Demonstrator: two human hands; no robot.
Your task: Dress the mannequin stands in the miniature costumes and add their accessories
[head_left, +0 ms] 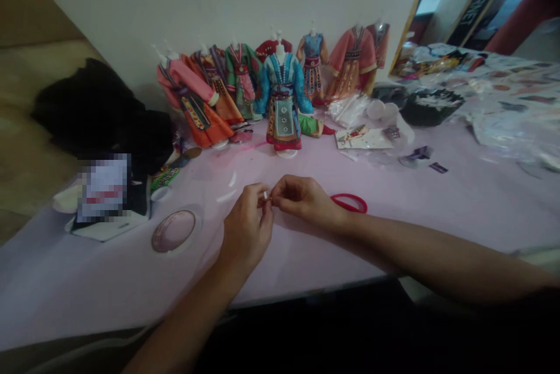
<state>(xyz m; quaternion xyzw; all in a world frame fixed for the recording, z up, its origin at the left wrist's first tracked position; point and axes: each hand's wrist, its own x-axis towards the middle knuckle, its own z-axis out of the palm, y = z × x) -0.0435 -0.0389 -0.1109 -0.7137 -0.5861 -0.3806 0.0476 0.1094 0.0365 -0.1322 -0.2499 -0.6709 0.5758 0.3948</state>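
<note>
At the far left of the frame, a heap of soft black fabric (pixel 100 111) lies on the lilac cloth-covered surface (pixel 87 286). Below it sit a pixelated, unreadable card (pixel 105 187) and a flat round pinkish disc (pixel 173 231).

At lower centre, the left hand (pixel 245 228) and right hand (pixel 306 199) meet in a tight pinch, with no gap in either grip. Their fingertips (pixel 268 199) close together on a small white piece (pixel 265 195), smooth and narrow, just above the cloth; its exact shape is too small to tell. Just right of the right hand lies a thin red loop (pixel 349 203).

Along the back, at least eight miniature embroidered costumes (pixel 280 94) stand in a cluster on white dress forms, in orange, green, teal and coral. At upper right are one dark bowl (pixel 431 107) and crinkled clear plastic sheeting (pixel 511 129).
</note>
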